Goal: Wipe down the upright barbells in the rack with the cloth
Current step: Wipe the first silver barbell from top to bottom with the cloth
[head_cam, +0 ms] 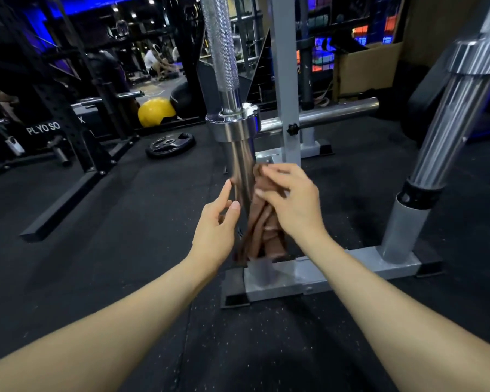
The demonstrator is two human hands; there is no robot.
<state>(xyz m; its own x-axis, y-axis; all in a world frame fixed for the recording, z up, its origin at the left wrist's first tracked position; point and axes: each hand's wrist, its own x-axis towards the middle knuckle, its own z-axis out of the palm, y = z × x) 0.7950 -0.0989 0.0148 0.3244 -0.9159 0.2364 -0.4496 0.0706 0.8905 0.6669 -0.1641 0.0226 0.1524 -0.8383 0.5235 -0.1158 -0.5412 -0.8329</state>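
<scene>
- Head view, nearest: my left hand (pixel 218 222) sits beside the barbell sleeve (pixel 242 171), fingers loose, holding nothing, likely to steady it.
- My right hand (pixel 290 202) pinches the brown cloth (pixel 259 230) against the sleeve's right side; the cloth hangs below the fingers toward the rack base (pixel 337 267).
- Farther right, a second barbell (pixel 447 120) stands socketed.

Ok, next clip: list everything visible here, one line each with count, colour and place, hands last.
barbells: two, chrome, upright in the rack, centre and right
cloth: one, brown, against the centre barbell's sleeve
rack: one, grey, base on the black floor
weight plate: one, black, flat on the floor, left
balls: two, yellow and black, behind the plate
plyo box: one, black, far left
cardboard box: one, brown, back right
left hand: fingers relaxed beside the sleeve
right hand: grips the cloth
</scene>
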